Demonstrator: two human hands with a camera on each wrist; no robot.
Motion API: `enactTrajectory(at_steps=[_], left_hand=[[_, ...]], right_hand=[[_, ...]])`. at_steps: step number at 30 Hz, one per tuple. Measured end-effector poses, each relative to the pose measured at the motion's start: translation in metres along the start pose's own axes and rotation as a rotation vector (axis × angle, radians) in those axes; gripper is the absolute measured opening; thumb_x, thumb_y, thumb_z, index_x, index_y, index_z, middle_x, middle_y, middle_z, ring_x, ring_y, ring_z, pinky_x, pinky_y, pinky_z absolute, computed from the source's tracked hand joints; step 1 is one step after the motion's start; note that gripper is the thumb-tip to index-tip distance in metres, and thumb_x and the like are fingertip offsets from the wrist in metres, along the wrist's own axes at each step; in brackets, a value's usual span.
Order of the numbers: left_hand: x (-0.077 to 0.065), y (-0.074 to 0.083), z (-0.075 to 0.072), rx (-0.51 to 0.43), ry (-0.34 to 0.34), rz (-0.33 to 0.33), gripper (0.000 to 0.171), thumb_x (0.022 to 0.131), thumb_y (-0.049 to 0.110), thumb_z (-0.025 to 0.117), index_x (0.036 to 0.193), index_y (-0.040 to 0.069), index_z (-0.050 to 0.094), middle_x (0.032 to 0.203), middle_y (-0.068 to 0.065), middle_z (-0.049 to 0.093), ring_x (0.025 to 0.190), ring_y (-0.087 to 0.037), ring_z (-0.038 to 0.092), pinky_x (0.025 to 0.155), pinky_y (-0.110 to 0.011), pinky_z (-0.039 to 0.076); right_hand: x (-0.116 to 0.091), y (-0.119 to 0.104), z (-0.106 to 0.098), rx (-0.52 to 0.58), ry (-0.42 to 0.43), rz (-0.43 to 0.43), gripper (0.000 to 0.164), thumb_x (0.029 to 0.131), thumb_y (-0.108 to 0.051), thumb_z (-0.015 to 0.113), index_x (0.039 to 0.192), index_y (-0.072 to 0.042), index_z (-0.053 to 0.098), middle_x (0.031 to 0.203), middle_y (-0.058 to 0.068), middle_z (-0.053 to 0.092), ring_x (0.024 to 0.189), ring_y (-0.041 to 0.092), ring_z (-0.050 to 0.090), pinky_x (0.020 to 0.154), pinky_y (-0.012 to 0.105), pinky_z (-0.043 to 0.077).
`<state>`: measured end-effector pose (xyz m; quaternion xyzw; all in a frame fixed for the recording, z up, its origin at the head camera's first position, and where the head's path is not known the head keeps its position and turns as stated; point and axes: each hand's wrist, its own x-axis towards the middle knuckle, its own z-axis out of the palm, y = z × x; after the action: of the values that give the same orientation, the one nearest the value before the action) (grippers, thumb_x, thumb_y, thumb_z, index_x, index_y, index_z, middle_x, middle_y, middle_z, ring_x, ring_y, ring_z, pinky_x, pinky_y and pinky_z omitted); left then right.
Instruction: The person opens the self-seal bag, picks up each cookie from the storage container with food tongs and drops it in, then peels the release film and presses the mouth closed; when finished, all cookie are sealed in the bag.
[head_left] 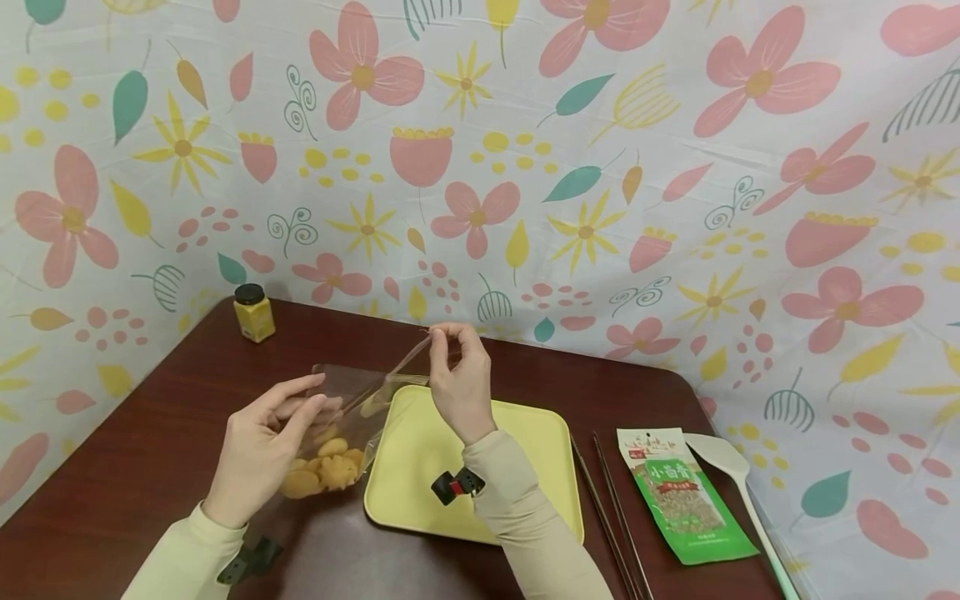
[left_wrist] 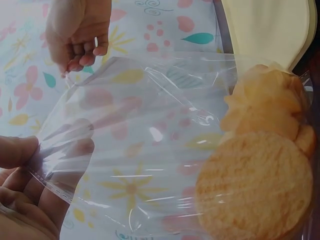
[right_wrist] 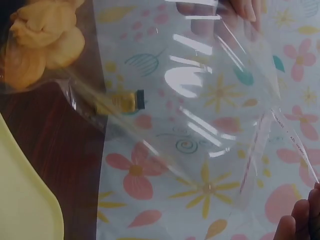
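Note:
A clear plastic bag hangs between my two hands, with golden-brown cookies gathered at its bottom. One cookie is round and flat; another has a ridged, flower-like shape. My left hand pinches the edge of the bag's mouth between thumb and fingers, and some of those fingers show through the film. Higher up and to the right, my right hand pinches the end of a thin printed strip that runs from the bag's mouth. The strip is partly separated from the bag's edge in the right wrist view.
Under my right forearm lies a yellow tray. To its right are metal chopsticks, a green and white seasoning packet and a white spatula. A yellow jar with a black lid stands at the back left, near the flowered cloth.

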<state>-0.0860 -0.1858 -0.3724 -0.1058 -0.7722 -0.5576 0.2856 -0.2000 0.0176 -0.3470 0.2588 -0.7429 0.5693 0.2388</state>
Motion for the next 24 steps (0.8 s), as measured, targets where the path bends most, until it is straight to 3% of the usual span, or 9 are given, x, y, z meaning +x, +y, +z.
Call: enactTrajectory(at_steps=[4, 10, 24], left_hand=[[-0.001, 0.000, -0.002, 0.012, 0.003, -0.003, 0.030, 0.094, 0.004, 0.063, 0.123, 0.010, 0.064, 0.095, -0.005, 0.075, 0.081, -0.010, 0.072, 0.041, -0.022, 0.046], [-0.001, -0.001, -0.003, 0.014, 0.005, 0.005, 0.030, 0.094, 0.002, 0.063, 0.123, 0.008, 0.064, 0.095, -0.006, 0.074, 0.081, -0.012, 0.072, 0.049, -0.020, 0.050], [-0.001, 0.000, -0.006, 0.004, 0.026, 0.027, 0.031, 0.092, -0.001, 0.064, 0.122, 0.007, 0.064, 0.094, -0.008, 0.074, 0.080, -0.013, 0.072, 0.055, -0.020, 0.054]], right_hand=[[0.001, 0.005, -0.005, -0.002, 0.017, 0.035, 0.020, 0.102, -0.019, 0.051, 0.103, -0.001, 0.061, 0.103, 0.011, 0.063, 0.074, 0.024, 0.057, 0.062, 0.029, 0.048], [0.003, 0.013, -0.010, 0.011, 0.043, 0.064, 0.021, 0.102, -0.019, 0.053, 0.104, 0.000, 0.062, 0.105, 0.014, 0.064, 0.077, 0.024, 0.057, 0.065, 0.030, 0.046], [0.008, 0.025, -0.021, -0.056, 0.111, 0.098, 0.021, 0.101, -0.020, 0.054, 0.101, -0.001, 0.063, 0.099, 0.013, 0.065, 0.078, 0.022, 0.057, 0.068, 0.030, 0.048]])
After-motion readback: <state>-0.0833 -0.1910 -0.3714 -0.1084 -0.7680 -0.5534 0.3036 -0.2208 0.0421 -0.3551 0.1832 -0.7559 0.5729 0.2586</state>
